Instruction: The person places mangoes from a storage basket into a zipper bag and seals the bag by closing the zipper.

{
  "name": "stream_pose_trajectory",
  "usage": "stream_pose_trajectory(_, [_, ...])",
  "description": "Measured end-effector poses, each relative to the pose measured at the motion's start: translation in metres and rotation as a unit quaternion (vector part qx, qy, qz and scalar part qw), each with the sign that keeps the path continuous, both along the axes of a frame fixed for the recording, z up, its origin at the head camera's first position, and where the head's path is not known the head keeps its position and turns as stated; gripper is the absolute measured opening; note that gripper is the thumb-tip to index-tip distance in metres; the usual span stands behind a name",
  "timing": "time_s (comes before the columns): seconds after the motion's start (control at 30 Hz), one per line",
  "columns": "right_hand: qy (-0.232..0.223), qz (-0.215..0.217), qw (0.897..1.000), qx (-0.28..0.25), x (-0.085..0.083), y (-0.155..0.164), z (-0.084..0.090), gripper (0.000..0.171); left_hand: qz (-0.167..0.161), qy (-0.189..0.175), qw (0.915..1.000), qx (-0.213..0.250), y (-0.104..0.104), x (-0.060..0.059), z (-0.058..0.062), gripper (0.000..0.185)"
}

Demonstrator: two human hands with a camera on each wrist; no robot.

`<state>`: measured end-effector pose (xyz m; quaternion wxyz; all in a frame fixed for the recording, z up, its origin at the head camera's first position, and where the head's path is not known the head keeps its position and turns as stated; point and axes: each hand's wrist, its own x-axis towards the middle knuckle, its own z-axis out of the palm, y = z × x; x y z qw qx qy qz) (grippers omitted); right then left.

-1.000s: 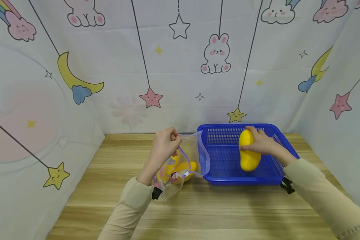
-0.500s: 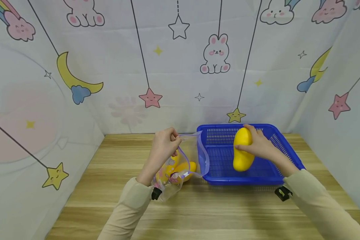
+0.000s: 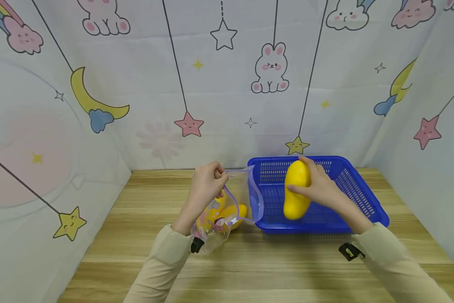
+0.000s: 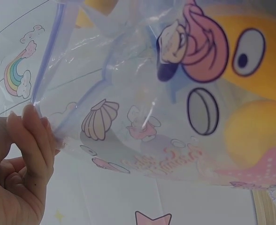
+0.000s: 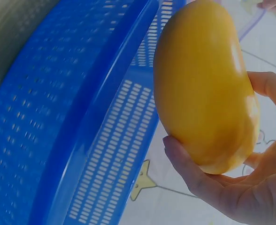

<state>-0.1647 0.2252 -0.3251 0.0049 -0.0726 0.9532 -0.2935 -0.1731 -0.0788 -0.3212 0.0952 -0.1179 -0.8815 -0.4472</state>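
Head view high over the table (image 3: 249, 261) — wrist views close up, sharing bag (image 4: 175, 117) and basket (image 5: 81, 117)

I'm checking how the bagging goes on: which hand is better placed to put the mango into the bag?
Probably the right hand: it already grips the mango above the blue basket, near the bag's open mouth. The left hand is busy pinching the bag's rim open.
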Motion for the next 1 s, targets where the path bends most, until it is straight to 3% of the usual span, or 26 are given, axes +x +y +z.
stream_pose_trajectory(1.0, [0.075, -0.032, 0.992, -0.095, 0.007, -0.053, -0.002, 0.092, 0.001, 0.002, 1.0000, -0.001, 0.004, 0.001, 0.000, 0.008])
